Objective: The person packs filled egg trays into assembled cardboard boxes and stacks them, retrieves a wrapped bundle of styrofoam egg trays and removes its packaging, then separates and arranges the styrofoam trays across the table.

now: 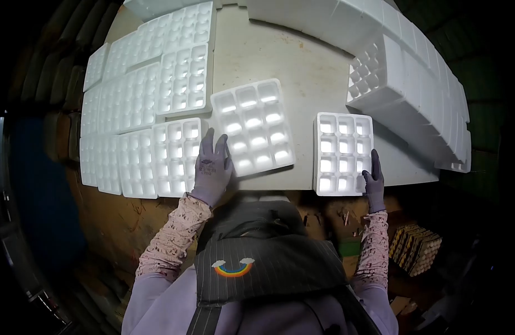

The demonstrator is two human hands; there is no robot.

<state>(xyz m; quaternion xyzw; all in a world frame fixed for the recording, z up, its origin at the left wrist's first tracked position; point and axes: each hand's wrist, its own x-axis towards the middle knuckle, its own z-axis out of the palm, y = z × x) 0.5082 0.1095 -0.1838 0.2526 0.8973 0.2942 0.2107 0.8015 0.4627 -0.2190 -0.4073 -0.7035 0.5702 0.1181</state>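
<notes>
Both hands wear grey-purple gloves. My left hand lies back-up with its fingers stretched apart, between a white foam tray at the end of the front row and a larger-looking, slightly turned foam tray. Its thumb side meets the lower left edge of the turned tray; whether it presses on either tray I cannot tell. On the right, my right hand grips the right side of another foam tray, thumb over the rim and fingers along the side. All these trays have rows of square pockets facing up.
Rows of similar foam trays cover the left of the pale table. A long row of trays standing on edge curves along the right. Below the table at right sits a stack of egg-carton-like trays.
</notes>
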